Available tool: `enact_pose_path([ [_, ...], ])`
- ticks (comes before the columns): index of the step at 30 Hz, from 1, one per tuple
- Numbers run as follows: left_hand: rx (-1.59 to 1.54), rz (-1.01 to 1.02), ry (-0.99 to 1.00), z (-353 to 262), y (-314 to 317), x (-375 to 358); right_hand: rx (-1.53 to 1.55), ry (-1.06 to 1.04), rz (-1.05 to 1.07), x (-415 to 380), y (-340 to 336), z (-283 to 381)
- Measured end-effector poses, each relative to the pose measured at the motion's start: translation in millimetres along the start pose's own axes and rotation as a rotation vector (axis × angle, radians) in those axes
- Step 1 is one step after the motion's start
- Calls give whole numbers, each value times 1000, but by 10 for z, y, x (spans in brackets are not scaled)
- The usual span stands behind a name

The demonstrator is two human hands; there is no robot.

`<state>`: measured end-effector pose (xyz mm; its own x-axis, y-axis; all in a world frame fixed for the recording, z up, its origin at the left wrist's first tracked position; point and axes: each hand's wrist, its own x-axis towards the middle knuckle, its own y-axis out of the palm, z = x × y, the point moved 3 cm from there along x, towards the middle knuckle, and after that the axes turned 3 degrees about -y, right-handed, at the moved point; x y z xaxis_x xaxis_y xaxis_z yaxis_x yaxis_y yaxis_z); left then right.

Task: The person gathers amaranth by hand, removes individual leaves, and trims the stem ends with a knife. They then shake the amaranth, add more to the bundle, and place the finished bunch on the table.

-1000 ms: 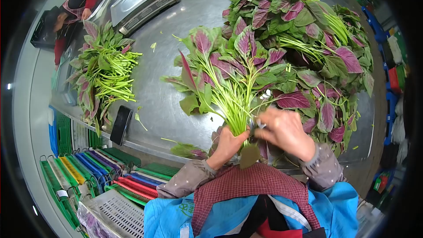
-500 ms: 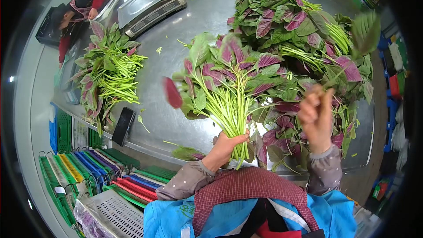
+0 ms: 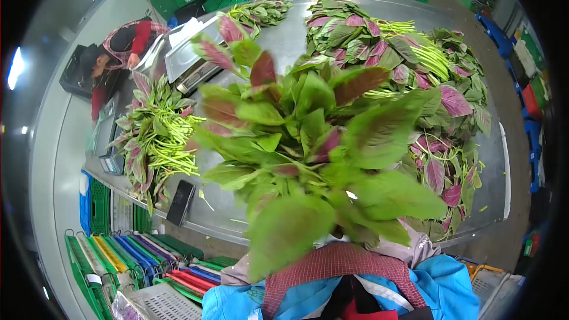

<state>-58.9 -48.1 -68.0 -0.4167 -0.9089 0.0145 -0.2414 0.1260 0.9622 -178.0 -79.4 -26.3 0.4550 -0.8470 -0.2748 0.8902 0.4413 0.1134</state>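
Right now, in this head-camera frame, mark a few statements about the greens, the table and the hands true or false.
1. A raised bunch of leaves fills the middle of the view. True.
2. Both of the person's hands are plainly visible. False: the bunch hides them, so neither hand shows.
3. A dark phone lies near the front edge of the metal table. True.
4. The heap of greens on the far right of the table is all green. False: many leaves have purple-red centres.
5. The weighing scale stands on the floor. False: it sits on the table, near another person.
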Motion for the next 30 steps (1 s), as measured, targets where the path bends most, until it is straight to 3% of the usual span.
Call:
enact_pose_path([
  [2,349,-112,-4,17,75,-22,5,28,23,6,-54,-103],
  [4,1244,-257,-22,-117,347,-3,-70,3,8,-2,-138,-166],
  [6,1554,-299,-168,-145,473,41,-216,-37,-4,41,-188,-221],
  [7,1564,-306,-226,-153,493,65,-340,-56,-17,72,-221,-312],
  [8,1392,-289,-191,-167,520,60,-271,-74,-11,66,-232,-258],
  [9,1391,-292,-186,-207,566,52,-163,-87,9,67,-194,-85],
  [10,1146,-336,-291,-224,591,32,233,-62,70,1,-127,116],
  [11,894,-373,-386,-223,591,12,299,-53,99,-14,-121,199],
  [13,806,-387,-403,-209,570,-19,360,24,147,-50,-130,253],
  [15,632,-487,-559,-138,550,-75,465,96,108,-56,-165,87],
  [19,750,-500,-535,-32,533,-173,660,296,-86,-196,-94,4],
  [20,708,-510,-460,14,514,-218,557,221,-119,-207,-76,-73],
  [25,559,-548,-448,94,491,-281,439,27,-272,-230,46,-90],
  [27,547,-547,-455,66,586,-215,-7,-184,-170,-199,52,155],
  [29,1134,-422,-229,-75,750,-92,-37,-191,-159,-177,18,372],
  [30,1136,-416,-229,-77,794,-86,46,-252,-148,-183,26,489],
])
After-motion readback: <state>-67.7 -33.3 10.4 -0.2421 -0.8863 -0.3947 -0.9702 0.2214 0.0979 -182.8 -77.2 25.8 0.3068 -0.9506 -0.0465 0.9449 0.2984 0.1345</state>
